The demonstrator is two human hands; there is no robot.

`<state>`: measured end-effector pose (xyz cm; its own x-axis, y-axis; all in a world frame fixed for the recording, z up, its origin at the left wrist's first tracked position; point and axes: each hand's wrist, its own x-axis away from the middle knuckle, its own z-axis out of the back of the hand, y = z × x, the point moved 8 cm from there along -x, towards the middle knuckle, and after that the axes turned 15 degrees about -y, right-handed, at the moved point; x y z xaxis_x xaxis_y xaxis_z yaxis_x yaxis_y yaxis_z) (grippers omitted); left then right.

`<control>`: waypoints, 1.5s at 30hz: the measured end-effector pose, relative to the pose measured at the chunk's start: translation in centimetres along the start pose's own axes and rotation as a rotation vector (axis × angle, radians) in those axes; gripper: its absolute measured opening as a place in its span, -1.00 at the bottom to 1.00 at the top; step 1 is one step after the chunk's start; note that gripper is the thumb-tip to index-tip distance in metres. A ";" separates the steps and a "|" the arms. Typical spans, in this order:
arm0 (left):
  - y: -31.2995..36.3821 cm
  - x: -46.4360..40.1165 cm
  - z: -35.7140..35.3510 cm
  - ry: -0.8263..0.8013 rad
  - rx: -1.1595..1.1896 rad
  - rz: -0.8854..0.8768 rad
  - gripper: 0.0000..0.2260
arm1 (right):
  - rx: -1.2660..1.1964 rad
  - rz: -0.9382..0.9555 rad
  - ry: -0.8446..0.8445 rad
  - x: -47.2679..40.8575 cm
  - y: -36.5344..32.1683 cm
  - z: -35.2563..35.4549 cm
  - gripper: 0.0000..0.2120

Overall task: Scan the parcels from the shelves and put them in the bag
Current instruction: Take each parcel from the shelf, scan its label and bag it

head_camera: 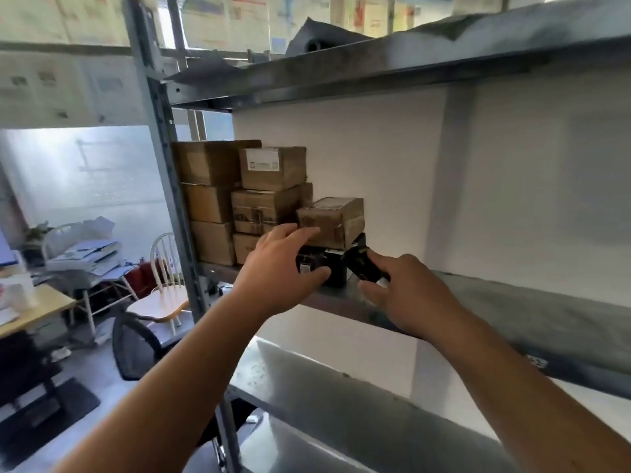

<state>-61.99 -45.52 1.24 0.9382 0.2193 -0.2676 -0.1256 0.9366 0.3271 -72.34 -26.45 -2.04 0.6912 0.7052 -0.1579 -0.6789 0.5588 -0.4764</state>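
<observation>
Several brown cardboard parcels (269,186) are stacked at the left end of the middle shelf (512,298). One small brown parcel (333,220) sits on top of a black box (327,266). My left hand (283,268) reaches to this pair, fingers on the brown parcel's lower front edge and thumb under the black box's front. My right hand (406,295) grips a black handheld scanner (363,266) with a yellow trim, its head pointed at the black box from the right. No bag is in view.
The grey metal rack has an upright post (164,186) at left, an upper shelf (375,73) with dark wrapped goods, and a lower shelf (341,404). Left of the rack are a wooden chair (164,288), a black office chair (136,346) and cluttered desks (34,308).
</observation>
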 end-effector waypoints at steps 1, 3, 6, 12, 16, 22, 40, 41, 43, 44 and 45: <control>0.0 -1.4 0.1 0.002 0.013 -0.023 -0.32 | 0.010 -0.011 0.011 -0.6 0.2 0.2 -0.46; -0.3 -4.1 0.4 0.009 0.071 -0.074 -0.33 | 0.026 -0.035 0.040 -1.8 0.5 0.5 -0.52; -1.3 -7.6 0.9 0.012 0.140 -0.109 -0.31 | 0.041 -0.088 0.077 -3.7 1.1 0.8 -0.59; -3.1 -13.0 0.6 -0.085 0.196 -0.170 -0.31 | 0.026 -0.167 0.176 -6.7 0.7 1.7 -0.64; -3.7 -15.6 -0.7 -0.208 0.323 -0.168 -0.29 | -0.007 -0.228 0.214 -8.0 0.8 1.9 -0.67; -4.6 -18.9 -1.3 -0.291 0.518 -0.145 -0.38 | -0.040 -0.327 0.234 -8.5 1.3 0.7 -0.67; 1.6 -17.8 -4.0 -0.323 1.124 -0.316 0.13 | -0.144 -0.371 0.392 -1.2 4.2 2.6 -0.63; 2.8 -17.3 -4.2 -0.313 1.074 -0.390 0.11 | -0.156 -0.377 0.405 -0.4 4.6 2.7 -0.66; 5.0 -16.4 -4.7 -0.270 0.981 -0.505 0.03 | -0.161 -0.389 0.427 1.3 5.2 3.2 -0.69; 6.0 -16.0 -5.0 -0.253 0.945 -0.533 0.01 | -0.156 -0.402 0.428 2.2 5.6 3.4 -0.70; 6.9 -15.6 -5.2 -0.250 0.924 -0.553 0.03 | -0.151 -0.419 0.427 3.1 6.0 3.6 -0.70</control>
<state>-79.22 -41.02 2.93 0.8425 -0.3253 -0.4294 0.5226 0.3005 0.7978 -75.12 -19.34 -2.27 0.9510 0.1844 -0.2481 -0.3068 0.6607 -0.6851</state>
